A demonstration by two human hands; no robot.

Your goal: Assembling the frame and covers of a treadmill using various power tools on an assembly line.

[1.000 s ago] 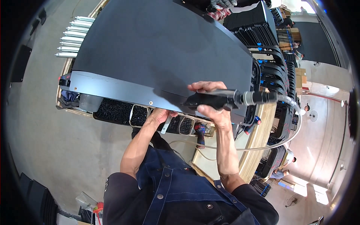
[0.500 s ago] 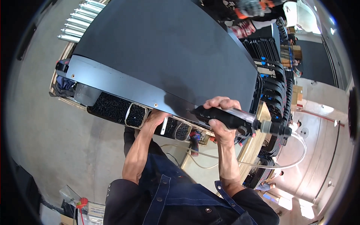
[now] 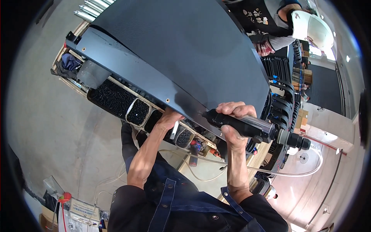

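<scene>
In my right hand (image 3: 235, 135), fingers and thumb wrap round a black air tool (image 3: 253, 123) with a clear sleeve and a hose at its rear. Its thin tip points left at the grey side rail (image 3: 116, 58), by a small fitting. Whether the tip touches the rail I cannot tell. My left hand (image 3: 169, 118) reaches under the rail's near edge, its fingertips hidden there. Along the rail lies a broad dark belt-covered deck (image 3: 185, 42). Small brass-coloured holes show in the rail.
Below the rail stand a tray of black screws (image 3: 112, 94) and a white-rimmed tub of small black parts (image 3: 138, 113). A cordless drill (image 3: 194, 152) hangs near the hose (image 3: 286, 173). A co-worker's gloved hand (image 3: 265, 47) is at the far right edge; metal rollers (image 3: 87, 12) lie far left.
The view has shifted. A dark gap now shows between belt and rail at the left. The tool's tip stays near the rail. More of the co-worker is in view.
</scene>
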